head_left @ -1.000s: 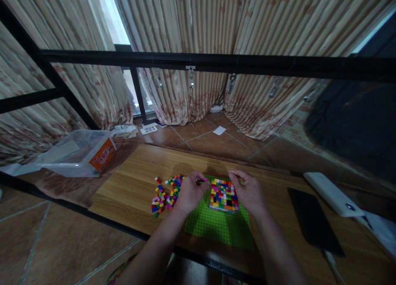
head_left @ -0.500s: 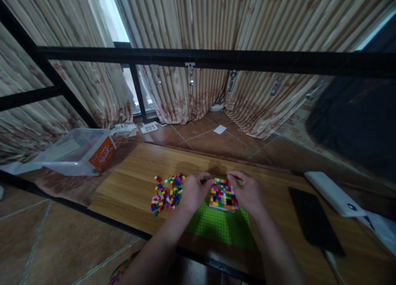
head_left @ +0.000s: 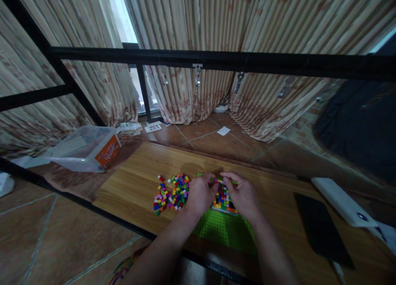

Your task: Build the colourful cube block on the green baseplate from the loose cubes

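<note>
Plastic bricks, tiny and light, sat pinched at our fingertips: left hand and right hand met over the multicoloured block on the green baseplate. We judged them rigid, slippery, best gripped by the sides. Loose bricks lay just left.

A clear plastic bin, black phone and white slab flank the table.

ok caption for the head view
Both hands meet over a multicoloured brick patch on a green baseplate.
</note>
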Demonstrator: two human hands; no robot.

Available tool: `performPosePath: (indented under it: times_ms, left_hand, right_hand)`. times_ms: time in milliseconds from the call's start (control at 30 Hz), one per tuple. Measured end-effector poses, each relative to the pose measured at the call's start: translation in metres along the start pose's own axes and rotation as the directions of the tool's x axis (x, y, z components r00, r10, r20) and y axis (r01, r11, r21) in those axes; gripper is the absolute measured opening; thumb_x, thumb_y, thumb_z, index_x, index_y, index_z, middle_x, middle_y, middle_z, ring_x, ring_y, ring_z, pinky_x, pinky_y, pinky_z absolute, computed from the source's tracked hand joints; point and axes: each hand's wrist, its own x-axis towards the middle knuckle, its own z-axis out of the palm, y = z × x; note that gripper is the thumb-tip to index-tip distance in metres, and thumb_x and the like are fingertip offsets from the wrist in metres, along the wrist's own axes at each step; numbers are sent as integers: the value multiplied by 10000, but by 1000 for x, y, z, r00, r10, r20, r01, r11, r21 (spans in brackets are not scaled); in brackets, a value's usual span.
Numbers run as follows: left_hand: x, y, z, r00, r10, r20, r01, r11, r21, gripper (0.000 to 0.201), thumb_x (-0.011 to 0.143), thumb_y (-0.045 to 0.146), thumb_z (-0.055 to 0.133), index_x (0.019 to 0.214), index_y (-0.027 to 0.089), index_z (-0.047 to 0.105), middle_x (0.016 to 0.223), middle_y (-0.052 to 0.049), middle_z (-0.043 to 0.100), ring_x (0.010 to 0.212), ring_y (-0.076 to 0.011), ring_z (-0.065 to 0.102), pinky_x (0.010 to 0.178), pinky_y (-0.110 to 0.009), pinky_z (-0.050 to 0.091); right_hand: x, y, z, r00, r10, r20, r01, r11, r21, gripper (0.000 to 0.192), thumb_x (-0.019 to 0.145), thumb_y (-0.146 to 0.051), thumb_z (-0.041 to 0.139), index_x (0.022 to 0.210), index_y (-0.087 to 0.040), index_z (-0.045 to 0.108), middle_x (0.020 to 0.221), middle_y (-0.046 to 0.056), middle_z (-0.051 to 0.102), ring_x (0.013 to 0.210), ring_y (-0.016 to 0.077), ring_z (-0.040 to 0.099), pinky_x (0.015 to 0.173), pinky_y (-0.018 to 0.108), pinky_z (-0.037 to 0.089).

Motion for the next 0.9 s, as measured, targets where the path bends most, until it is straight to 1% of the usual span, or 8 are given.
performPosePath:
  times_ms: [100,300,533,700,900]
  left_hand:
    - [-1,2,0,1000,13,2,-13,1000,21,192,803,213,583,941,205,717,732,-15,710,638,-136,623,643,-230,437]
    - [3,1,1,999,7,45,-7,1000,-13,169,790,245,614,900,209,737,710,-9,697,640,-134,603,629,-224,420]
    - [6,-3,4,998,-6,57,10,997,-82,157,764,281,656,864,197,741,685,3,678,622,-123,574,607,-219,402]
    - [7,-11,7,996,18,83,-4,986,-165,165,755,306,661,847,193,737,660,13,658,637,-121,571,587,-205,397]
    - [10,-16,9,993,27,114,-5,982,-189,151,731,291,671,813,180,731,627,23,636,625,-115,558,570,-196,394]
  right_hand:
    - [0,0,5,999,-32,45,32,999,-3,290,888,-244,434,987,-236,706,1036,61,691,998,200,626,906,359,469]
    - [0,0,8,995,-22,96,27,998,-52,345,869,-156,379,957,-223,706,1011,62,680,993,195,612,911,350,455]
    - [1,0,7,995,14,95,-10,999,-43,379,841,-141,366,994,-215,704,1050,64,673,1015,193,610,931,350,451]
    - [1,3,6,995,11,96,-9,1000,-25,394,828,-131,363,957,-222,724,1047,59,671,1013,184,613,945,344,449]
    - [-1,8,7,996,-11,84,17,998,-64,393,809,-114,381,902,-234,743,1017,53,679,977,178,618,922,331,466]
